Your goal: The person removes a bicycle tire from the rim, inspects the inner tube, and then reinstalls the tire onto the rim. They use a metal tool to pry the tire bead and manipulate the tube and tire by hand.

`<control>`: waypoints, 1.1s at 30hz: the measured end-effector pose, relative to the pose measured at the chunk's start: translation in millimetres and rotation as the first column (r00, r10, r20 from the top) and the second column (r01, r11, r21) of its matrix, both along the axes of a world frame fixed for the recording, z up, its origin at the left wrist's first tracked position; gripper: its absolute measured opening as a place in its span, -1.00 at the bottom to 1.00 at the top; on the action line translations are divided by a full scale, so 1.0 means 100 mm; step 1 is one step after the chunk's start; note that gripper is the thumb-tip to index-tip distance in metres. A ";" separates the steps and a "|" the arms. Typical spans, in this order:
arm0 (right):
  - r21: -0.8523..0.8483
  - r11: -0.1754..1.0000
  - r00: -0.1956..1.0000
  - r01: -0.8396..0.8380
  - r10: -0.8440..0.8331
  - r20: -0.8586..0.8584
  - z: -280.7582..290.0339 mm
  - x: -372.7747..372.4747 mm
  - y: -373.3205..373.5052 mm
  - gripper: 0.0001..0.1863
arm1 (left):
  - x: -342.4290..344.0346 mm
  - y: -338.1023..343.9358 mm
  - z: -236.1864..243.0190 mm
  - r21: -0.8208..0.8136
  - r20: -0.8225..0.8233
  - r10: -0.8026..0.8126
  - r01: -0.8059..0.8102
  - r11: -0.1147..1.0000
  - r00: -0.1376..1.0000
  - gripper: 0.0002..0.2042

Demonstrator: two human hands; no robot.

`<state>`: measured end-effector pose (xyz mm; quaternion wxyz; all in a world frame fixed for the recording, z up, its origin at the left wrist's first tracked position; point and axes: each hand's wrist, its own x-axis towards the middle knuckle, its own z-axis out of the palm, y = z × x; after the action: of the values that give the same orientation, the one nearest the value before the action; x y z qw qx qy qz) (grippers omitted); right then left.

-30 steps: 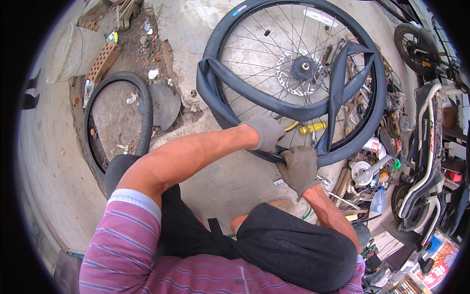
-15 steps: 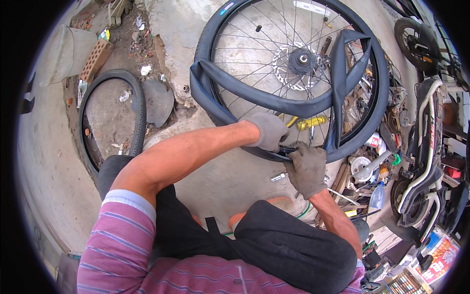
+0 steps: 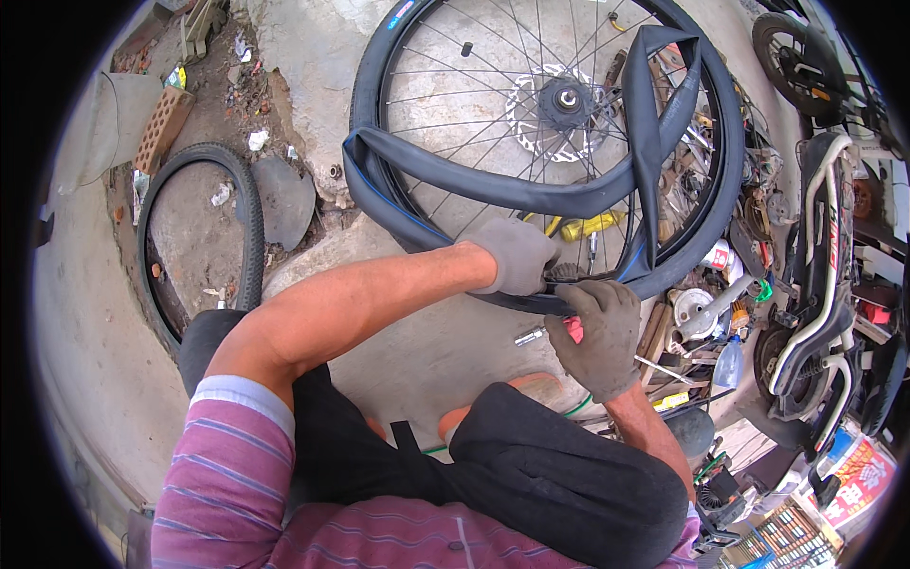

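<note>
A bicycle wheel with a black tyre lies flat on the concrete before me. A limp black inner tube hangs partly out of it, looped across the spokes. My left hand, in a grey glove, is curled closed over the tyre's near edge. Just to its right, my gloved right hand grips the same edge, fingers on top and thumb lower. A small red patch shows beside the right thumb; I cannot tell what it is. The fingertips of the left hand are partly hidden.
Under the spokes lies a yellow-handled tool. A small metal cylinder rests on the ground near the tyre. To the left are a loose smaller tyre and a perforated brick. Tools, scrap and a bottle crowd the right side.
My right hand has shifted slightly down, its fingers lifting higher over the tyre edge, and the red patch now shows. The wheel and surroundings sit a little further left and up in view.
</note>
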<state>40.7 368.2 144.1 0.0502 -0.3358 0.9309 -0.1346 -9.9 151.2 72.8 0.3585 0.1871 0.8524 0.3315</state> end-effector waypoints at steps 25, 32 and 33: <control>0.327 0.291 -0.210 0.899 -0.368 0.906 -0.73 0.36 0.01 -0.60 | 0.05 -0.13 -0.09 0.037 -0.011 -0.061 0.061 0.997 0.998 -0.57; 0.287 0.274 -0.157 0.918 -0.414 0.896 -0.80 0.41 -0.01 -0.68 | 0.13 -0.14 -0.10 0.061 -0.030 -0.044 0.046 0.997 0.999 -0.57; 0.288 0.259 -0.161 0.922 -0.419 0.894 -0.81 0.43 -0.01 -0.69 | 0.13 -0.14 -0.10 0.066 -0.036 -0.040 0.042 0.997 0.999 -0.57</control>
<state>83.5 367.3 63.5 0.3564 0.3756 0.6877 -0.5089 3.5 137.1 62.8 0.3439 0.2220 0.8430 0.3489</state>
